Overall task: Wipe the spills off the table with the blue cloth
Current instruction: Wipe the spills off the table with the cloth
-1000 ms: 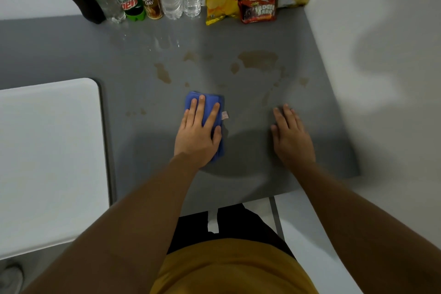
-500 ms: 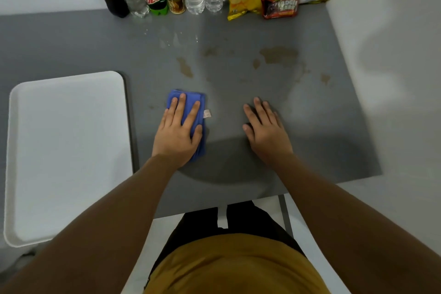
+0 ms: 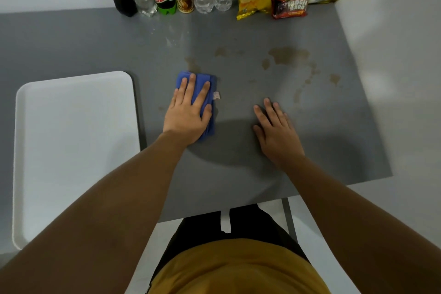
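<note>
Head view puts my left hand (image 3: 187,112) flat on the folded blue cloth (image 3: 198,79), fingers spread and pressing it to the grey table (image 3: 83,43), just below a small brown spill (image 3: 192,63). My right hand (image 3: 276,133) lies open and empty at 3 o'clock. I'm mid-wipe; next push toward 2 o'clock, where the largest spill (image 3: 288,55) sits, though fainter specks may escape me.

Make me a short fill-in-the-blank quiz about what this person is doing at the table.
1. The left hand presses flat on a folded ____ cloth.
2. The right hand rests on the bare ____ table.
3. Brown spills lie on the table, ____ wiped.
4. Left of the cloth sits a white ____.

Answers: blue; grey; not yet; tray
</note>
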A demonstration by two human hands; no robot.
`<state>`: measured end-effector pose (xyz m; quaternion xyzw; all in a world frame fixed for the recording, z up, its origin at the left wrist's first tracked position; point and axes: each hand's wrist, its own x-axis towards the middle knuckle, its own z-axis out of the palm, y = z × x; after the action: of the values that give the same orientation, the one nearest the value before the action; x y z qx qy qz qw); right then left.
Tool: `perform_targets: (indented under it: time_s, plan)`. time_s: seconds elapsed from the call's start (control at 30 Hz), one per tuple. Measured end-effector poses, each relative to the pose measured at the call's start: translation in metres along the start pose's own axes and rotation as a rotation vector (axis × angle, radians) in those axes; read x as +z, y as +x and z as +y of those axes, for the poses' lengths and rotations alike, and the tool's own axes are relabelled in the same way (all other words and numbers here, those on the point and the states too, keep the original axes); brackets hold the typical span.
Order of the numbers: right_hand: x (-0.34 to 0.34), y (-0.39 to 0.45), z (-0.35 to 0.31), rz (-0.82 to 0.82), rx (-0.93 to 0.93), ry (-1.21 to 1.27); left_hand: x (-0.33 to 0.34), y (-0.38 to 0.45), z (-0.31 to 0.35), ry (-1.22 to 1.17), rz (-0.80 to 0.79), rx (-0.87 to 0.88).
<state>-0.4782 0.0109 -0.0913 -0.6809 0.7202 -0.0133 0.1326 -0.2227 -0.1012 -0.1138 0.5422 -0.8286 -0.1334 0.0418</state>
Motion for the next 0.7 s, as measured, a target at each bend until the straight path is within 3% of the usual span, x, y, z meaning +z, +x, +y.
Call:
perform_targets:
  time_s: [0.23, 0.43, 0.6, 0.7]
  plan:
    - [-0.005, 0.000, -0.003, -0.025, 0.006, -0.023, 0.001, -0.034, -0.003, 0.048, 0.009, -0.171]
    - [-0.006, 0.001, -0.003, -0.028, -0.002, -0.016, 0.009, -0.033, 0.031, 0.041, 0.019, -0.081]
    - [-0.003, 0.001, 0.001, -0.008, 0.001, -0.010, 0.000, -0.007, 0.008, 0.004, 0.012, 0.001]
    - [-0.001, 0.001, 0.000, -0.001, 0.003, -0.006, -0.007, -0.002, -0.015, 0.008, 0.016, -0.052]
